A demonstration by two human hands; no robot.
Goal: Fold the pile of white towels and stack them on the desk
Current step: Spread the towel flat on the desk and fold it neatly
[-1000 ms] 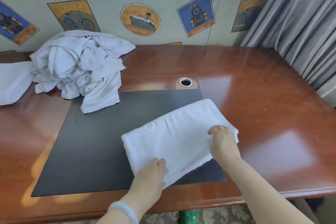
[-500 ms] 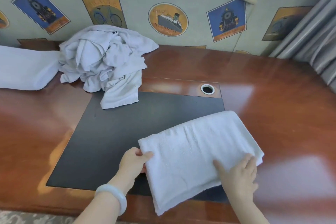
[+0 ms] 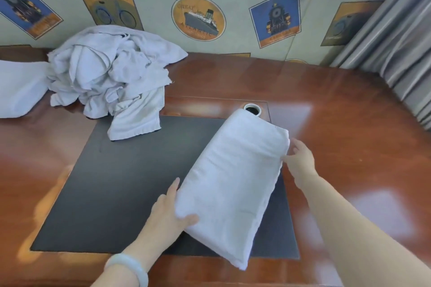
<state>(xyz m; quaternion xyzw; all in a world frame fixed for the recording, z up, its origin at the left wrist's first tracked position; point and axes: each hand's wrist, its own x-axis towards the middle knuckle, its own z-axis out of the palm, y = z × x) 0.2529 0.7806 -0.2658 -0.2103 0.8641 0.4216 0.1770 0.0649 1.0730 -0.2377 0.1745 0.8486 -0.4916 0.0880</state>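
A folded white towel [image 3: 235, 179] is lifted off the dark desk mat [image 3: 130, 179], tilted, its long side running from near me toward the back. My left hand [image 3: 170, 212] grips its near left edge, thumb on top and fingers underneath. My right hand [image 3: 298, 161] holds the far right edge, with its fingertips hidden behind the cloth. A crumpled pile of white towels [image 3: 112, 77] lies at the back left of the desk [image 3: 349, 123].
Another white towel [image 3: 18, 91] lies flat at the far left edge. A round cable hole [image 3: 253, 109] sits just behind the held towel. Grey curtains [image 3: 401, 53] hang at the right; a patterned wall panel backs the desk.
The towel, flat on the mat a second ago, has been picked up and turned clockwise. My left hand moved to its left edge, my right hand to the right edge.
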